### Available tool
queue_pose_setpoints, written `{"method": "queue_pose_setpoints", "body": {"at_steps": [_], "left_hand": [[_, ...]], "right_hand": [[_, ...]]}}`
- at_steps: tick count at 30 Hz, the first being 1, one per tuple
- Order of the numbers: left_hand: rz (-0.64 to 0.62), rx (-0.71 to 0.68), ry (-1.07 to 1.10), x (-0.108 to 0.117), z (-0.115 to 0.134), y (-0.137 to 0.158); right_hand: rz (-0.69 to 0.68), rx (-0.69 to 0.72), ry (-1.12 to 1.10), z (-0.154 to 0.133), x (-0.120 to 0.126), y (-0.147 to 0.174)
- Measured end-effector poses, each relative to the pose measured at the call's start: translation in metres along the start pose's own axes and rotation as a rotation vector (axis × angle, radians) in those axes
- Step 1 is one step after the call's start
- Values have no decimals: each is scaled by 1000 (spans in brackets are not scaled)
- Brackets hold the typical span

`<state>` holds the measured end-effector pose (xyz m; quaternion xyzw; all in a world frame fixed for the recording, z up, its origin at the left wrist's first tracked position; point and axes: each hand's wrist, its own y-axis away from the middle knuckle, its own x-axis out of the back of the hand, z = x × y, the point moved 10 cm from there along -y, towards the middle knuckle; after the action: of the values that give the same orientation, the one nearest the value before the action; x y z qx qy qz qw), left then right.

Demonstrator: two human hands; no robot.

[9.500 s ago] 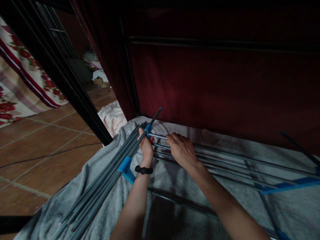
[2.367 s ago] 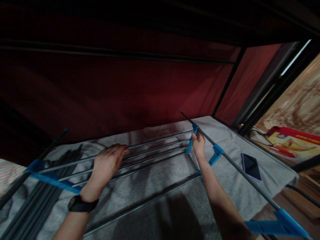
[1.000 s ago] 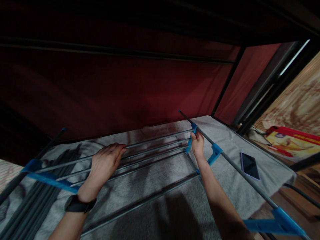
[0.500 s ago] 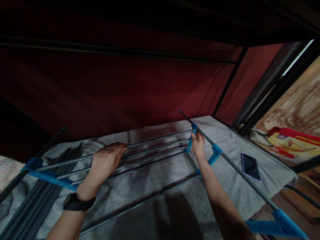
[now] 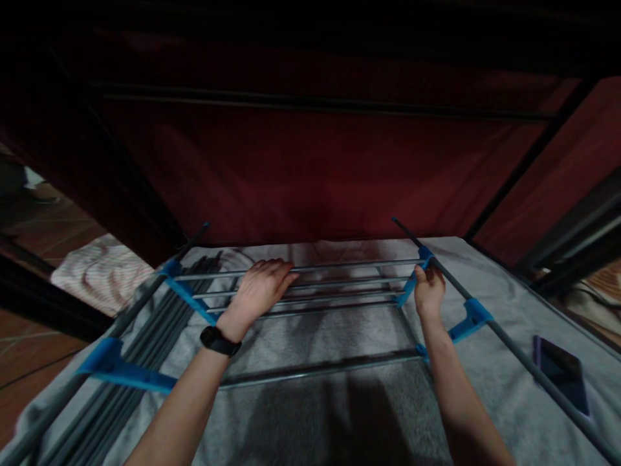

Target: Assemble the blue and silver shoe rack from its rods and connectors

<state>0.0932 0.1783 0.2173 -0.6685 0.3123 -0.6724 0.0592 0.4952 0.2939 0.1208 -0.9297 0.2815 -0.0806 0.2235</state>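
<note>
A rack frame of grey metal tubes with blue plastic brackets stands in front of me. My left hand (image 5: 262, 288), a dark watch on its wrist, curls over the top grey rod (image 5: 349, 266) left of its middle. At that rod's right end, my right hand (image 5: 430, 291) grips the far right blue bracket (image 5: 409, 289), close to the right side tube (image 5: 521, 362). Several parallel rods join this bracket to the far left blue bracket (image 5: 189, 298). A lower crossbar (image 5: 330, 371) runs below them. Nearer me are another left bracket (image 5: 126, 369) and another right bracket (image 5: 473, 317).
Several loose grey tubes (image 5: 140, 349) lie bundled at left on a grey cloth (image 5: 286, 427). A phone (image 5: 563, 375) lies at right beyond the side tube. Behind rises a dark red panel (image 5: 310, 175) with dark bars. Striped fabric (image 5: 104, 272) is at far left.
My view has swung left, so the rack sits further right and its left side shows more. Both hands keep their places on the rod and the bracket.
</note>
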Motion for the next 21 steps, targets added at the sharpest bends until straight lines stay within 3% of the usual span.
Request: {"method": "queue_pose_setpoints", "body": {"at_steps": [7, 21], "left_hand": [[-3, 9, -164, 0, -8, 12], [-55, -9, -267, -7, -7, 10]], "right_hand": [[20, -4, 10, 7, 2, -1], [23, -1, 33, -4, 4, -1]]}}
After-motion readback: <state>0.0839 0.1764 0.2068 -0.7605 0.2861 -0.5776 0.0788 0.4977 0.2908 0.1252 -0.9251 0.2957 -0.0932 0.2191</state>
